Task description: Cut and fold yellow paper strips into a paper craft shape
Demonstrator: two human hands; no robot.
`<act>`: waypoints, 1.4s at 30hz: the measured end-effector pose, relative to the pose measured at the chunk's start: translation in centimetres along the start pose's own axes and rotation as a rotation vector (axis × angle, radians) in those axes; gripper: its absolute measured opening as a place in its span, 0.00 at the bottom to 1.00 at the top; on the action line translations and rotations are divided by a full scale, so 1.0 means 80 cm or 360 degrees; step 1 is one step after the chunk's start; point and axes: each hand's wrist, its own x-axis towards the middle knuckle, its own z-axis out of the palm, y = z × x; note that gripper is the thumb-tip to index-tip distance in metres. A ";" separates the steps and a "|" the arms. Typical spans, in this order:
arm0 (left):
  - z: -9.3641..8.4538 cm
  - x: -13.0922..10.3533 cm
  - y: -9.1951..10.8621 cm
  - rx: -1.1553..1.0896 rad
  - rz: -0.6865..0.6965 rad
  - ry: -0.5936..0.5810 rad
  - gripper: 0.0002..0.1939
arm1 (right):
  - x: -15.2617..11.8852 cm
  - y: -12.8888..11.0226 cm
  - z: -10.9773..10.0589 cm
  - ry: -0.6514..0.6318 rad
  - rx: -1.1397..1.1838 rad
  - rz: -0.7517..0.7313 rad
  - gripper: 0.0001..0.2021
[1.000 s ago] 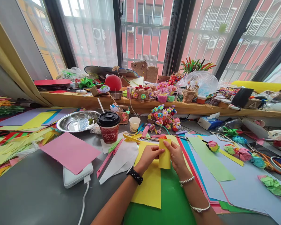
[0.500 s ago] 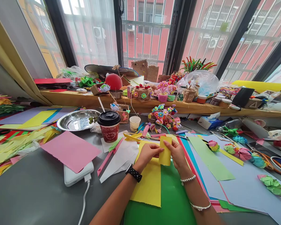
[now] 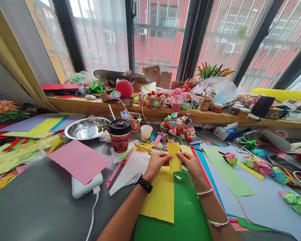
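Between my two hands a small yellow paper strip (image 3: 175,160) stands upright, held above the table. My left hand (image 3: 158,164) pinches its left edge between thumb and fingers. On the other side my right hand (image 3: 190,163) grips the right edge with its thumb in front. Whether the strip is folded I cannot tell. Below lies a larger yellow paper sheet (image 3: 159,201), its lower edge rough. It rests partly on a shiny green sheet or mat (image 3: 185,207). My wrists and forearms cross over both.
A lidded red cup (image 3: 119,139), a small paper cup (image 3: 146,133) and a steel dish (image 3: 77,130) stand beyond my left hand. Pink paper (image 3: 79,162) covers part of a white power bank (image 3: 82,189). Crumpled paper flowers (image 3: 264,168) and pale sheets (image 3: 266,211) lie right.
My right hand has shifted its hold from the strip's upper right to the middle of its right edge. The strip now faces me more squarely. The whole view has shifted slightly.
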 end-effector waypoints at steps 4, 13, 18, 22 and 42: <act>0.000 0.000 0.000 -0.0017 0.0041 0.0053 0.11 | 0.000 0.002 -0.003 -0.0054 0.0000 -0.0026 0.11; -0.003 0.004 0.003 -0.0123 0.0155 0.0171 0.12 | -0.003 -0.001 0.001 -0.0141 -0.0039 -0.0004 0.11; 0.001 0.002 0.001 -0.0046 0.0126 0.0023 0.12 | -0.004 0.001 0.001 -0.0051 -0.0024 -0.0142 0.11; 0.003 0.001 0.002 -0.0036 0.0146 0.0085 0.12 | -0.003 0.004 0.002 -0.0009 -0.0053 -0.0187 0.10; -0.003 0.000 0.007 0.0145 0.0195 0.0048 0.11 | -0.004 0.003 0.003 0.0101 -0.0114 -0.0291 0.10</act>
